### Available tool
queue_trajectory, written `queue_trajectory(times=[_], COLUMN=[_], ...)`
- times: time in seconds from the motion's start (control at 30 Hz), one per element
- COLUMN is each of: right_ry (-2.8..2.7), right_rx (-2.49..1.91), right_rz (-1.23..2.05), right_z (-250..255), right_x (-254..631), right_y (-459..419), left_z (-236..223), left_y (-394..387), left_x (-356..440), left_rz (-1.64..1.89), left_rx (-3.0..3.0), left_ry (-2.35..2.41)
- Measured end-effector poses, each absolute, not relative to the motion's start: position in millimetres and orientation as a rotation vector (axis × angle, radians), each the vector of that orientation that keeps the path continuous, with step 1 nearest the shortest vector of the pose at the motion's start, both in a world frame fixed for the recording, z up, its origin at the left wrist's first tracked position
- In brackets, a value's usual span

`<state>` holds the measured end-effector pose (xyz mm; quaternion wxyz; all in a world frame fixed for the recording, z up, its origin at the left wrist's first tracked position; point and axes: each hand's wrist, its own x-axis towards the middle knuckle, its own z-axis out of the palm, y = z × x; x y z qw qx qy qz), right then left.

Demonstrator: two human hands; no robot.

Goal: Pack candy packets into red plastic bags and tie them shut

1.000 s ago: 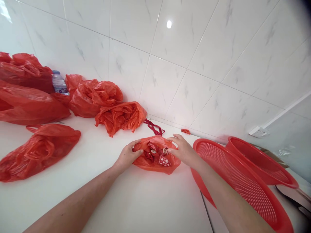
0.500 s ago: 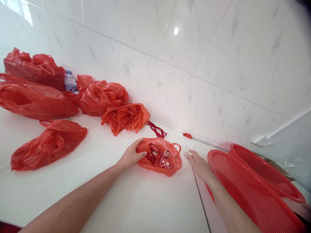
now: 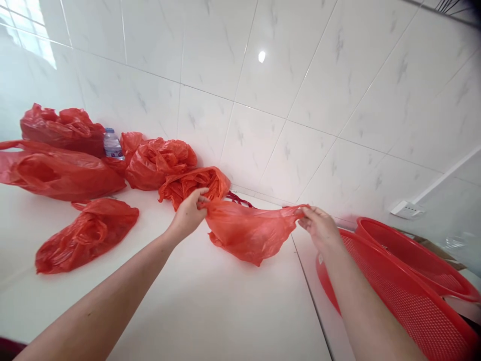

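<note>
A thin red plastic bag (image 3: 251, 230) is stretched sideways between my two hands, just over the white tabletop. My left hand (image 3: 189, 213) pinches its left top corner. At the other end, the fingers of my right hand (image 3: 318, 225) are closed on the right top corner. The bag's near side now covers its mouth, so the red packets inside are hidden. Behind the bag, partly covered, lies a dark red ribbon or strap (image 3: 240, 199).
Along the tiled wall at left stand several red plastic bags (image 3: 161, 160) and a water bottle (image 3: 112, 144). Another red bag (image 3: 88, 235) lies nearer at left. Two red mesh baskets (image 3: 406, 301) lean at right, below a wall socket (image 3: 408, 209). A seam (image 3: 308, 281) crosses the white tabletop.
My right hand was off the bag half a second ago and now grips its right corner. The bag has been pulled taut and lifted, and its mouth no longer faces me.
</note>
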<state>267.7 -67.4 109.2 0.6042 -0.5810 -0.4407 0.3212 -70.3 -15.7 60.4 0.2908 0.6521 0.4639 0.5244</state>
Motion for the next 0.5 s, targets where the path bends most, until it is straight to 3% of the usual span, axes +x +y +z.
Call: queue_trajectory(times=[0.23,0.5], right_ry=[-0.971,-1.238], right_rx=[-1.012,-1.011], right_rz=[0.736,0.782], right_z=[147.2,125.7], right_x=[260.3,264.5], right_y=[-97.1,-131.4], left_z=[143.6,141.5], left_y=[-28.5,-67.1], left_x=[-63.9,-75.8], left_rz=[1.603,1.422], left_rx=[1.787,1.584], left_ry=[1.228,0.830])
